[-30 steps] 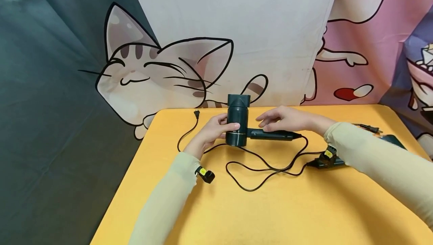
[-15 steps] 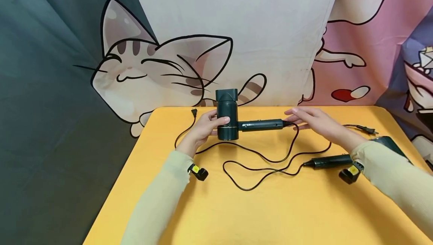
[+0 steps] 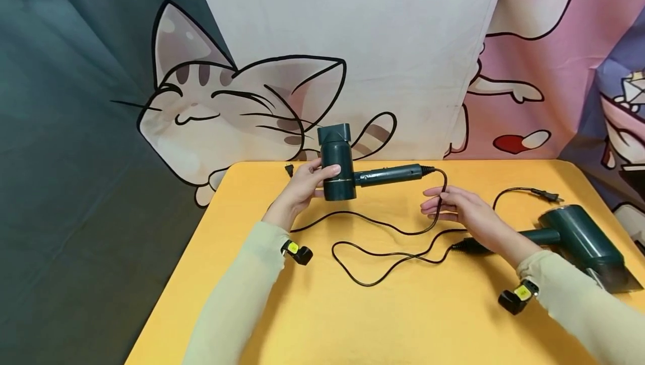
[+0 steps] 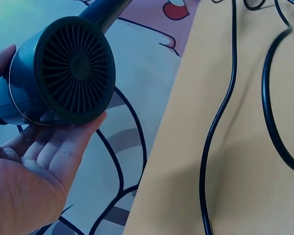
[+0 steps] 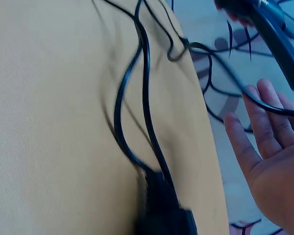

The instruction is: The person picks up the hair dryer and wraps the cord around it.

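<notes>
My left hand (image 3: 301, 187) grips the barrel of a dark green hair dryer (image 3: 339, 170), thumb across its front. The dryer is held above the table, with its nozzle up and its handle pointing right. The left wrist view shows the round, slatted grille (image 4: 80, 67) at its rear, the fingers supporting it from below. From the handle's end the black cord (image 3: 445, 181) loops down past my right hand (image 3: 466, 208). In the right wrist view that cord (image 5: 264, 104) runs across the extended fingers, which are not curled round it.
A second dark green hair dryer (image 3: 579, 236) lies at the right of the yellow table (image 3: 393, 320), partly behind my right forearm. Its cord (image 3: 370, 285) loops over the middle. One plug (image 3: 289, 170) lies at the back left, another plug (image 3: 548, 196) at the back right.
My left hand has raised the hair dryer and moved it left, its handle now tilting up. My right hand has left the handle and moved right and down along the cord.
</notes>
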The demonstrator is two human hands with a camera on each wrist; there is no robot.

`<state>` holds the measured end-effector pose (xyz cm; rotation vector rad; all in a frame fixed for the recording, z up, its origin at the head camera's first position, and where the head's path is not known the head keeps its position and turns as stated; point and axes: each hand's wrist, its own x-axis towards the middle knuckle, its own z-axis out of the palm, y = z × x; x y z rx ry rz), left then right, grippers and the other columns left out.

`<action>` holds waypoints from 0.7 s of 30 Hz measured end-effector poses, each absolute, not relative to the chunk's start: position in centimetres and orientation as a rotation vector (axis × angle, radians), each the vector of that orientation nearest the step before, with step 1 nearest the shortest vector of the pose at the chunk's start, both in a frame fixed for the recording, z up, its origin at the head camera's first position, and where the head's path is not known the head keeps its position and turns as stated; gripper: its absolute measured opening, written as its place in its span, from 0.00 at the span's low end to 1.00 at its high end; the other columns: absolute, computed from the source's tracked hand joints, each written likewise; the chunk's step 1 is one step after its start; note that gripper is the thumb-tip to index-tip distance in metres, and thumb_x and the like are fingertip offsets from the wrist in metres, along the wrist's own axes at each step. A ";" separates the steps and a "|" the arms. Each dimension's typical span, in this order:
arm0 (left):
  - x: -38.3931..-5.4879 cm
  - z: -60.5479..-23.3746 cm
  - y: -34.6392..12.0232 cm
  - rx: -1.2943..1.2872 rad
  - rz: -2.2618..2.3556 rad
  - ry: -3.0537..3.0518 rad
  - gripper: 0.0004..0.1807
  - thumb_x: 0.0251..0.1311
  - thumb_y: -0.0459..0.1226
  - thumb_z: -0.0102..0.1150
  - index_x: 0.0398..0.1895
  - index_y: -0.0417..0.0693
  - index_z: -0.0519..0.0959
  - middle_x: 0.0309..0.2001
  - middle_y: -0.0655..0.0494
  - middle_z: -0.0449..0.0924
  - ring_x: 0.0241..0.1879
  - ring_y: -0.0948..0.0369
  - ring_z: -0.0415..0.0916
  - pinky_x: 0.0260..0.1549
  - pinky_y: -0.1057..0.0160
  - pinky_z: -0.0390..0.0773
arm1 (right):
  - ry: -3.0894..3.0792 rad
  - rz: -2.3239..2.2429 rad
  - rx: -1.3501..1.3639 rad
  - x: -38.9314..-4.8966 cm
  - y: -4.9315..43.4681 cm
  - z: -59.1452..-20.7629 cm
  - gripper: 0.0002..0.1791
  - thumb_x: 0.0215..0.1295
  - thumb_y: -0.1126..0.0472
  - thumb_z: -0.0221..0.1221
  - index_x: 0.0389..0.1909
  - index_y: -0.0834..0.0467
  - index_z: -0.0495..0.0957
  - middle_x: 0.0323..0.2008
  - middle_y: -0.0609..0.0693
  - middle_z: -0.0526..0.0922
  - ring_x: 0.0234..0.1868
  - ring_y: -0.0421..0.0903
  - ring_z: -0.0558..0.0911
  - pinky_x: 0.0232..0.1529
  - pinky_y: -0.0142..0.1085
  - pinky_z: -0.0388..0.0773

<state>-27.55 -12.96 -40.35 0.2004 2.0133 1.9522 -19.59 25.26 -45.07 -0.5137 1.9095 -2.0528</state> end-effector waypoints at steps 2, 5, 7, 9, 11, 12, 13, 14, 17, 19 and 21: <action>-27.6 -40.2 -12.7 0.194 1.967 2.012 0.35 0.69 0.46 0.65 0.77 0.45 0.71 0.61 0.38 0.83 0.52 0.50 0.87 0.48 0.50 0.89 | 1.871 -2.086 -0.527 -19.2 24.7 -45.1 0.22 0.91 0.54 0.38 0.66 0.56 0.77 0.52 0.54 0.90 0.54 0.48 0.88 0.59 0.38 0.84; -27.6 -40.1 -12.5 0.180 1.989 2.001 0.34 0.70 0.45 0.65 0.76 0.45 0.71 0.61 0.38 0.83 0.52 0.51 0.87 0.47 0.51 0.88 | 1.802 -2.137 -0.530 -18.6 23.9 -45.0 0.21 0.91 0.55 0.38 0.68 0.54 0.76 0.51 0.53 0.90 0.54 0.49 0.89 0.59 0.38 0.84; -27.6 -40.1 -12.4 0.169 2.005 1.995 0.34 0.69 0.45 0.65 0.76 0.44 0.72 0.61 0.38 0.83 0.51 0.51 0.87 0.46 0.53 0.89 | 1.736 -2.182 -0.529 -18.2 23.4 -45.0 0.21 0.91 0.55 0.38 0.69 0.54 0.75 0.50 0.52 0.90 0.54 0.49 0.89 0.60 0.39 0.84; -27.6 -40.2 -12.3 0.163 2.022 1.985 0.33 0.69 0.44 0.65 0.75 0.44 0.72 0.61 0.38 0.83 0.50 0.52 0.87 0.44 0.55 0.89 | 1.665 -2.225 -0.531 -17.9 23.0 -44.9 0.22 0.91 0.56 0.37 0.69 0.56 0.75 0.50 0.52 0.90 0.54 0.48 0.89 0.61 0.40 0.84; -27.5 -40.2 -12.2 0.162 2.034 1.979 0.33 0.69 0.44 0.65 0.75 0.44 0.72 0.61 0.38 0.83 0.50 0.52 0.87 0.43 0.55 0.89 | 1.560 -2.277 -0.521 -17.6 22.6 -44.8 0.23 0.91 0.57 0.36 0.69 0.58 0.76 0.50 0.52 0.90 0.54 0.48 0.89 0.62 0.42 0.83; -27.5 -40.2 -12.2 0.162 2.038 1.978 0.33 0.69 0.44 0.66 0.75 0.44 0.72 0.61 0.38 0.83 0.50 0.52 0.87 0.43 0.55 0.89 | 1.491 -2.306 -0.518 -17.4 22.5 -44.8 0.24 0.91 0.57 0.35 0.68 0.58 0.77 0.50 0.53 0.90 0.55 0.48 0.89 0.63 0.42 0.82; -27.5 -40.2 -12.2 0.160 2.043 1.978 0.33 0.69 0.44 0.66 0.75 0.44 0.72 0.61 0.38 0.83 0.50 0.52 0.87 0.44 0.55 0.89 | 1.406 -2.338 -0.511 -17.4 22.3 -44.8 0.24 0.91 0.58 0.35 0.67 0.59 0.78 0.51 0.53 0.90 0.57 0.49 0.88 0.64 0.41 0.81; -27.5 -40.2 -12.2 0.160 2.047 1.979 0.33 0.69 0.44 0.66 0.75 0.43 0.72 0.61 0.38 0.83 0.49 0.52 0.87 0.44 0.54 0.89 | 1.318 -2.370 -0.501 -17.3 22.2 -44.7 0.25 0.91 0.58 0.34 0.67 0.60 0.78 0.51 0.54 0.90 0.59 0.49 0.88 0.66 0.41 0.80; -27.4 -40.3 -12.2 0.152 2.056 1.980 0.33 0.69 0.44 0.66 0.74 0.43 0.73 0.60 0.38 0.83 0.49 0.52 0.87 0.46 0.53 0.89 | 1.040 -2.450 -0.470 -17.2 21.7 -44.4 0.27 0.91 0.57 0.31 0.64 0.59 0.80 0.50 0.56 0.90 0.64 0.52 0.85 0.70 0.41 0.76; -27.4 -40.5 -12.2 0.142 2.058 1.977 0.33 0.70 0.44 0.66 0.74 0.43 0.73 0.61 0.38 0.83 0.49 0.53 0.87 0.46 0.53 0.89 | 0.891 -2.475 -0.475 -17.1 21.4 -44.3 0.29 0.91 0.57 0.29 0.63 0.61 0.79 0.48 0.57 0.89 0.66 0.54 0.83 0.73 0.43 0.73; -27.3 -40.6 -12.3 0.132 2.060 1.971 0.32 0.70 0.44 0.66 0.74 0.44 0.73 0.61 0.39 0.83 0.50 0.53 0.87 0.46 0.54 0.89 | 0.780 -2.481 -0.492 -17.1 21.1 -44.1 0.30 0.91 0.56 0.27 0.62 0.61 0.78 0.47 0.57 0.88 0.66 0.56 0.83 0.75 0.46 0.70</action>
